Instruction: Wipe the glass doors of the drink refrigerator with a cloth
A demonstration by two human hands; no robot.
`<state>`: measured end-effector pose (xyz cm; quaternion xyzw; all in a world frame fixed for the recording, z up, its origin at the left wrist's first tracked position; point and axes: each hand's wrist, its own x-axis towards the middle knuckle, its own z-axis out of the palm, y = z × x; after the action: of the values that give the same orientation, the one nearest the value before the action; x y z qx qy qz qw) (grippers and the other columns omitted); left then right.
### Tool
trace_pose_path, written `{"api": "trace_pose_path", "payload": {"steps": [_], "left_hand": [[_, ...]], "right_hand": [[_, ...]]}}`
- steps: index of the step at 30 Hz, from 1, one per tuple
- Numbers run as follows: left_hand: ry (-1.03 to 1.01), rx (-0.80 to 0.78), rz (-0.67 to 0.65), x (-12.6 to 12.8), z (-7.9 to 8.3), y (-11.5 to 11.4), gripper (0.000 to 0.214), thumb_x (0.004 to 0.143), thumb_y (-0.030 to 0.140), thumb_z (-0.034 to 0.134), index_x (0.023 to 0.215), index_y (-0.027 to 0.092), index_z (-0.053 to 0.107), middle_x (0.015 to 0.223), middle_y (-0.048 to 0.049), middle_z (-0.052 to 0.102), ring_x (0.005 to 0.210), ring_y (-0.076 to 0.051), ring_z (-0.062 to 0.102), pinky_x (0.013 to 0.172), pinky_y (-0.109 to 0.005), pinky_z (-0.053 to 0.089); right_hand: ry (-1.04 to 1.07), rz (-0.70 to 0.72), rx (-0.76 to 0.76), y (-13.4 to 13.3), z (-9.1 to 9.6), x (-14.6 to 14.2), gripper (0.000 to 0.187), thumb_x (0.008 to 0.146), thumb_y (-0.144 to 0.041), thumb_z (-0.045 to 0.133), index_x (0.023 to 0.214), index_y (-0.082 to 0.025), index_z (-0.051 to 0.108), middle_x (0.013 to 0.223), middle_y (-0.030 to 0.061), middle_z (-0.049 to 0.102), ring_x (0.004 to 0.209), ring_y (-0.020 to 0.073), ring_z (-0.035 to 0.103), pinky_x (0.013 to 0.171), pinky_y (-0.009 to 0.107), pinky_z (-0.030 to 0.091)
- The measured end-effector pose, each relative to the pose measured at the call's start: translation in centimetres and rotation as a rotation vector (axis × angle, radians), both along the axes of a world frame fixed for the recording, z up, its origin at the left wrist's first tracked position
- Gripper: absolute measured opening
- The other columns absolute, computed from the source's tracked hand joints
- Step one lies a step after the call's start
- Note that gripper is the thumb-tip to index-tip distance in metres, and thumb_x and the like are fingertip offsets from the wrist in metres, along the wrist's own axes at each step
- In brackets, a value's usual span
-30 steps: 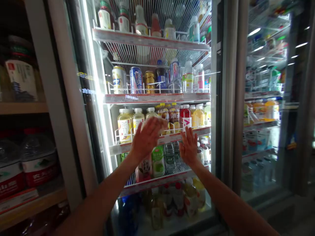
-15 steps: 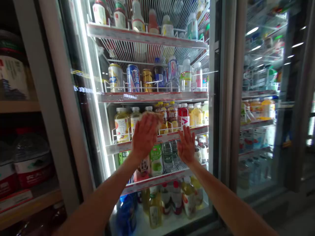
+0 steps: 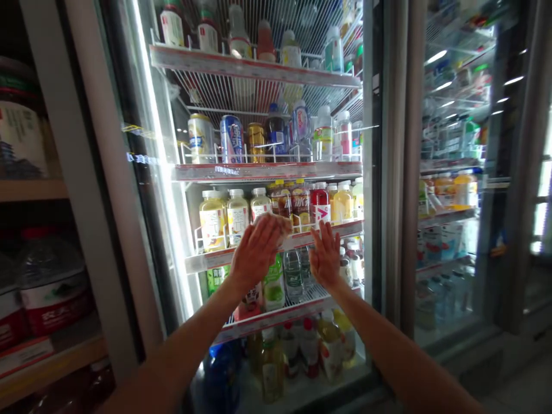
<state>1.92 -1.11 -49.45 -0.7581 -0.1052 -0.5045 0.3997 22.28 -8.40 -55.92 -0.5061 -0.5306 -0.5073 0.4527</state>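
Observation:
My left hand (image 3: 255, 251) presses a pale crumpled cloth (image 3: 281, 222) against the glass door (image 3: 336, 132) of a lit drinks fridge, level with the shelf of yellow juice bottles (image 3: 213, 217). Its fingers lie over the cloth, and most of the cloth is hidden behind them. My right hand (image 3: 325, 260) rests flat on the same glass just to the right, fingers spread and pointing up, holding nothing. Behind the hands stand green-labelled and clear water bottles (image 3: 295, 275).
The fridge has several wire shelves: cans (image 3: 230, 139) above, a red bottle (image 3: 319, 206) in the middle row, mixed bottles at the bottom. A second glass-door fridge (image 3: 457, 172) stands to the right. Wooden shelving (image 3: 38, 190) with large water jugs is on the left.
My left hand with the cloth slid up and left on the glass, then back down to the right. My right hand stayed flat in place.

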Motion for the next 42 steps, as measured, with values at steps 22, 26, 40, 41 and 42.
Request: {"api": "trace_pose_path", "payload": {"steps": [22,26,40,41,42], "left_hand": [[-0.245,-0.128,0.113,-7.1,-3.0,1.9,0.075,0.087,0.036,0.050,0.146,0.021,0.007,0.152,-0.0093,0.017,0.141,-0.026,0.014,0.114,-0.046,0.013],[-0.253,-0.130,0.105,-7.1,-3.0,2.0,0.075,0.086,0.036,0.050,0.146,0.021,0.008,0.152,-0.0094,0.017,0.141,-0.026,0.014,0.114,-0.046,0.012],[-0.266,-0.141,0.099,-7.1,-3.1,2.0,0.074,0.086,0.037,0.050,0.146,0.022,0.009,0.151,-0.0102,0.020,0.140,-0.027,0.016,0.114,-0.048,0.014],[-0.267,-0.140,0.098,-7.2,-3.0,2.0,0.074,0.086,0.037,0.050,0.146,0.022,0.009,0.151,-0.0098,0.020,0.140,-0.026,0.016,0.114,-0.048,0.014],[-0.271,-0.139,0.097,-7.2,-3.0,2.0,0.074,0.086,0.037,0.050,0.146,0.022,0.009,0.151,-0.0094,0.020,0.140,-0.026,0.016,0.114,-0.047,0.014]], "right_hand": [[0.036,-0.100,0.043,-1.4,5.7,5.6,0.054,0.090,-0.031,0.037,0.142,-0.026,0.027,0.154,0.0035,0.014,0.142,0.0278,0.013,0.109,0.055,0.025],[0.157,-0.096,0.204,-1.9,6.0,6.8,0.055,0.089,-0.029,0.033,0.143,-0.021,0.024,0.153,0.0073,0.018,0.141,0.0275,0.018,0.109,0.056,0.027],[0.190,-0.131,0.276,-1.2,6.3,8.4,0.061,0.091,-0.027,0.029,0.148,-0.023,0.006,0.153,0.0075,0.020,0.142,0.0252,0.016,0.110,0.055,0.025],[0.136,-0.120,0.228,-0.8,6.3,6.9,0.062,0.091,-0.029,0.031,0.148,-0.024,0.007,0.154,0.0066,0.017,0.142,0.0252,0.014,0.111,0.054,0.025],[0.063,-0.105,0.158,-0.5,6.2,5.2,0.064,0.090,-0.030,0.034,0.148,-0.025,0.007,0.154,0.0055,0.014,0.142,0.0252,0.013,0.111,0.052,0.025]]}}
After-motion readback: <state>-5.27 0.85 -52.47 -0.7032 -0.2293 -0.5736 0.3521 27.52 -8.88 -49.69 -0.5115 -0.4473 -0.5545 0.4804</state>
